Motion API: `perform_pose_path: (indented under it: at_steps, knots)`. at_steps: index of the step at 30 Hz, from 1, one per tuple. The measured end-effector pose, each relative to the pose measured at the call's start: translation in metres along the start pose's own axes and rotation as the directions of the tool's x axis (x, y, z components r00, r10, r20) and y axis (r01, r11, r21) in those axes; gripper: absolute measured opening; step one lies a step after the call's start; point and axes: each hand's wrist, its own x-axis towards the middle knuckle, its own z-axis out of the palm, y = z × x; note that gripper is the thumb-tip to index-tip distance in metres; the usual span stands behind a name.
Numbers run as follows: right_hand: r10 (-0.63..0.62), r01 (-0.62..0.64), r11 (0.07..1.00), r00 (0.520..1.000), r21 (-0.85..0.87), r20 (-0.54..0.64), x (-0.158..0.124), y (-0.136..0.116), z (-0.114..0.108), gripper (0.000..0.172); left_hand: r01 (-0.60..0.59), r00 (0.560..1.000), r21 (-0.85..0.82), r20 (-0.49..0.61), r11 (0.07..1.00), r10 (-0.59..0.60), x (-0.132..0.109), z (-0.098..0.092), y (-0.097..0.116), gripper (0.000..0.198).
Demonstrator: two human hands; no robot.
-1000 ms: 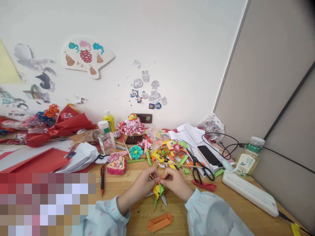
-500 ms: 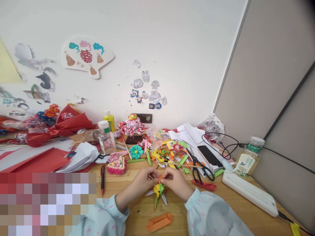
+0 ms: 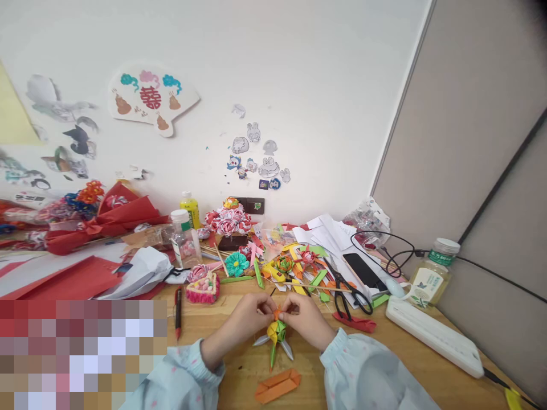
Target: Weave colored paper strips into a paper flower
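Note:
A small folded-paper flower [image 3: 277, 332] in yellow, green and orange, with pointed green and grey-white petals, is held between my hands over the wooden table. My left hand [image 3: 259, 312] pinches its orange top part from the left, thumb and forefinger together. From the right, my right hand [image 3: 297, 314] grips the same orange part in a pinch. The fingertips hide some of the orange paper. Nearer to me, apart from both hands, a folded orange paper strip [image 3: 278, 386] lies flat on the table.
Black-handled scissors [image 3: 348, 293] and a phone [image 3: 364, 271] lie to the right, near a white power strip [image 3: 433, 337] and a bottle [image 3: 433, 276]. A pen [image 3: 178, 313] is at left. Paper scraps and finished flowers [image 3: 236, 264] crowd the table's back.
My hands stay pinched on the orange part with only slight finger movement. The flower's lower petals have shifted a little downward and to the right.

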Motion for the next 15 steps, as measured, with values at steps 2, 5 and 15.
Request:
perform_pose_path:
  at_steps: [2, 5, 15]
  knots:
    - [0.003, -0.003, 1.0, 1.0, -0.022, -0.001, -0.001, -0.001, 0.0, 0.009, 0.009, 1.0, 0.014, 0.012, 1.0, -0.009, 0.0, -0.001, 0.002, 0.013]
    - [-0.004, 0.004, 0.998, 1.0, -0.063, -0.008, -0.001, -0.002, 0.001, 0.008, 0.008, 0.998, 0.022, 0.058, 1.0, -0.01, 0.0, -0.002, 0.001, 0.016]
    - [0.047, -0.054, 0.995, 0.995, 0.082, 0.089, 0.003, 0.011, -0.001, 0.008, 0.016, 0.999, 0.071, 0.041, 0.997, -0.019, 0.0, -0.001, -0.004, 0.013]
